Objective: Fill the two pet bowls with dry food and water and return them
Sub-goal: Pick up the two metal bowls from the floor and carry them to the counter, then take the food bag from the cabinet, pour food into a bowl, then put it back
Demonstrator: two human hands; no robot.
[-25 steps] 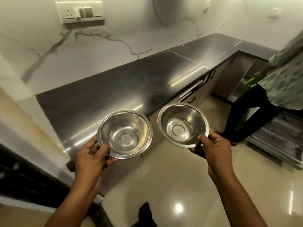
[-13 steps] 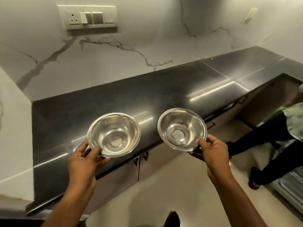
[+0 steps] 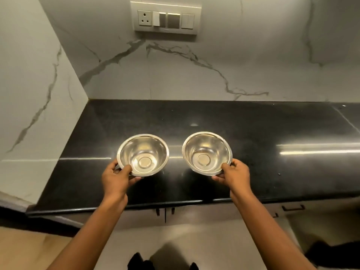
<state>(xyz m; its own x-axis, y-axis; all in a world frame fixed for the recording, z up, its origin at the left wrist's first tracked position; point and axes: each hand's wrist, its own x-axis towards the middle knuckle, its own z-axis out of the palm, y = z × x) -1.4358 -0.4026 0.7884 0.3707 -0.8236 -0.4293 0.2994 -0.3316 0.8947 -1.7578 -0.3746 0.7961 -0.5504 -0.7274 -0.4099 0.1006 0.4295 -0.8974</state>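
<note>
Two empty steel pet bowls are held side by side over the black countertop. My left hand pinches the near rim of the left bowl, thumb inside the rim. The right bowl is gripped the same way at its near right rim by my right hand. Both bowls sit level and shiny, with nothing in them. I cannot tell whether they touch the counter or hover just above it.
A marble wall rises behind the counter and on the left. A switch and socket panel is mounted above. Cabinet doors with dark handles lie under the counter edge. A dark shape shows at the lower right on the floor.
I have turned to face the counter squarely and both bowls have moved forward over it. The other person at the right has dropped out of view.
</note>
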